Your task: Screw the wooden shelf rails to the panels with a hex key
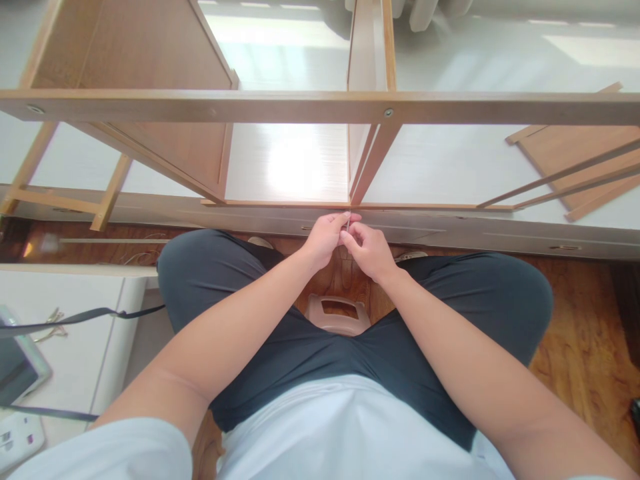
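The left hand and right hand meet fingertip to fingertip, both pinching a small thin metal part; its type is too small to tell. The part stands roughly upright, long axis vertical, touching the near rail of the wooden frame, directly below the frame's central divider. The frame is flat-sided, light-brown laminate board, lying open on pale flooring. A loose panel of the same board lies right of the frame. A beige plastic stool sits below the hands.
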### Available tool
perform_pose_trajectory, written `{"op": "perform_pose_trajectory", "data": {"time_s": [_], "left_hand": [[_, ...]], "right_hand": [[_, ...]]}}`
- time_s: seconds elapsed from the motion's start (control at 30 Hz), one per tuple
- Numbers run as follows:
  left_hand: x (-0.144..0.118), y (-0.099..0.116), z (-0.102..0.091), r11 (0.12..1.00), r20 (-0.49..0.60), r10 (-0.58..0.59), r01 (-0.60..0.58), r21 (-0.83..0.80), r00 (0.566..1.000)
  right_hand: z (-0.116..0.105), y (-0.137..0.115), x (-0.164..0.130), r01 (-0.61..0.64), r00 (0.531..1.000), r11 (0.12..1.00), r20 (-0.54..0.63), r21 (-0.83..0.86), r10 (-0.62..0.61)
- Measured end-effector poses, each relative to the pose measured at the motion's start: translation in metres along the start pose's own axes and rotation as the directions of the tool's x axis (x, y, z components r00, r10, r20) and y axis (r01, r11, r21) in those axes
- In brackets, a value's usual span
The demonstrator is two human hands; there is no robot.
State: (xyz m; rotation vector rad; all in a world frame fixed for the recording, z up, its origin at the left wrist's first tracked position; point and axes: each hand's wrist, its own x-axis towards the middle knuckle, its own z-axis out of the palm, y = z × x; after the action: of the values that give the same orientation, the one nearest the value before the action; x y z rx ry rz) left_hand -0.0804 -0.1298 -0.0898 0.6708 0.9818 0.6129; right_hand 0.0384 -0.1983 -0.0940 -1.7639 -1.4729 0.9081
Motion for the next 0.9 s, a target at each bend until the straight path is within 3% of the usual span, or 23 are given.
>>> {"op": "perform_pose_trajectory", "data": {"time_s": [0.57, 0.77, 0.9], "left_hand": [[0.002, 0.004, 0.002, 0.977, 0.036, -0.116, 0.120, -0.178, 0.993], [0.000, 0.006, 0.003, 0.972, 0.040, -0.140, 0.145, -0.185, 0.989], [0.000, 0.003, 0.001, 0.976, 0.095, -0.138, 0.152, -0.156, 0.986]], "right_hand": [[0.005, 0.004, 0.000, 0.007, 1.000, 0.999, -0.014, 0.041, -0.007], [0.009, 0.008, 0.000, -0.010, 1.000, 0.984, -0.009, 0.178, 0.012], [0.014, 0.009, 0.001, -0.099, 0.995, 0.923, 0.049, 0.372, 0.087]]}}
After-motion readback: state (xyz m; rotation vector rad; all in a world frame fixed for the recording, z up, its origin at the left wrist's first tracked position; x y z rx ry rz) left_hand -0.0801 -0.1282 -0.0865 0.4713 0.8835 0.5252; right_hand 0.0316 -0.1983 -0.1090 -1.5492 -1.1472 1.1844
